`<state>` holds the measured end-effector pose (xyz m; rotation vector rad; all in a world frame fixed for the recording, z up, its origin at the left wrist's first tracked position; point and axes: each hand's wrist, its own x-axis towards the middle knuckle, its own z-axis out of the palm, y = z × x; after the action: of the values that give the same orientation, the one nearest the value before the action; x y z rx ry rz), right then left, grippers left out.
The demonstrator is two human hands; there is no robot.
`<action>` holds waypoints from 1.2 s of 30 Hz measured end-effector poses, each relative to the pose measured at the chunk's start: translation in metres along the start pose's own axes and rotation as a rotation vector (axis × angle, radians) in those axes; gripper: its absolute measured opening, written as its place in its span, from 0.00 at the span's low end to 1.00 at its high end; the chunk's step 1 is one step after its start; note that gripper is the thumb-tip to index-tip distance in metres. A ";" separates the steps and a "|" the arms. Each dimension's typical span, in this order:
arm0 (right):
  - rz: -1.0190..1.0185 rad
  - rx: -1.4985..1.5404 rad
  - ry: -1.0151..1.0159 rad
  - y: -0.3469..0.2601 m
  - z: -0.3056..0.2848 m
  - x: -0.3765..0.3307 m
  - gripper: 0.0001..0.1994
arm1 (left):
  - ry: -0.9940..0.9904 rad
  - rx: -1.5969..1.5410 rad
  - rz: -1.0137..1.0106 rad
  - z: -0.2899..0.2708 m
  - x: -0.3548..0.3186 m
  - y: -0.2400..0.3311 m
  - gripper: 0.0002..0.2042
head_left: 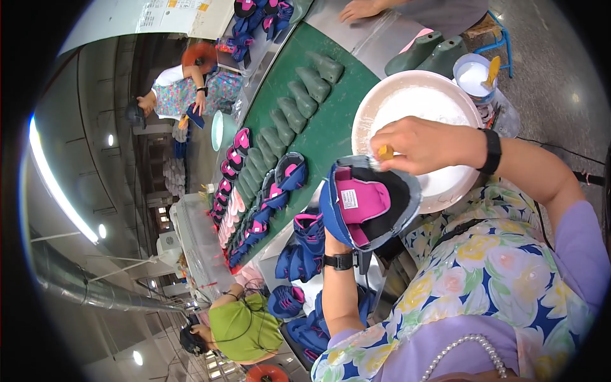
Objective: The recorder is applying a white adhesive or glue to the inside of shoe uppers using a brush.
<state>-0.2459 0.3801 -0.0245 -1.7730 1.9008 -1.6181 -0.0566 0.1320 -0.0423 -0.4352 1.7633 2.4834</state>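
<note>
My left hand (335,240) holds up a blue shoe upper (329,202) with a pink tongue and a black inside; its fingers are mostly hidden behind the upper. The upper's open underside, edged in pale grey, faces up. In my right hand (417,143) is a small brush with a yellow handle (386,152), pinched between the fingers. Its white-coated tip meets or hovers just over the upper's far edge. Right beneath that hand stands a pale pink basin (362,105) of white liquid.
A green conveyor belt (356,76) carries rows of grey-green shoe lasts (313,84) and blue uppers (291,172). More uppers (296,262) are piled left of my left forearm. A small tub (472,75) holds white liquid and a yellow-handled tool. Another person's hand (360,9) rests at the far edge.
</note>
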 end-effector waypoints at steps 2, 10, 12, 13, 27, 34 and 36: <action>0.091 0.060 -0.044 -0.003 -0.008 -0.008 0.09 | 0.035 -0.029 -0.003 -0.009 -0.007 0.004 0.22; 0.275 0.207 0.168 -0.023 -0.019 -0.003 0.08 | 0.108 -0.113 -0.026 -0.016 -0.001 -0.005 0.22; 0.171 0.174 0.198 -0.018 -0.014 0.001 0.10 | 0.106 -0.128 -0.045 -0.011 -0.001 -0.016 0.22; 0.179 0.174 0.196 -0.016 -0.013 -0.001 0.10 | 0.109 -0.141 -0.053 -0.012 0.004 -0.015 0.22; 0.177 0.284 0.060 -0.040 0.019 -0.035 0.07 | 0.168 -0.266 -0.074 -0.029 0.009 -0.003 0.23; 0.189 0.112 0.271 -0.026 -0.014 -0.009 0.08 | 0.207 -0.317 -0.065 -0.028 -0.017 -0.018 0.23; -0.030 0.176 0.174 -0.019 -0.005 -0.001 0.08 | 0.190 -0.329 -0.080 -0.020 -0.017 -0.032 0.23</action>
<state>-0.2358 0.3882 -0.0098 -1.6479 1.7402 -1.9412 -0.0300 0.1264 -0.0734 -0.7707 1.3552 2.7581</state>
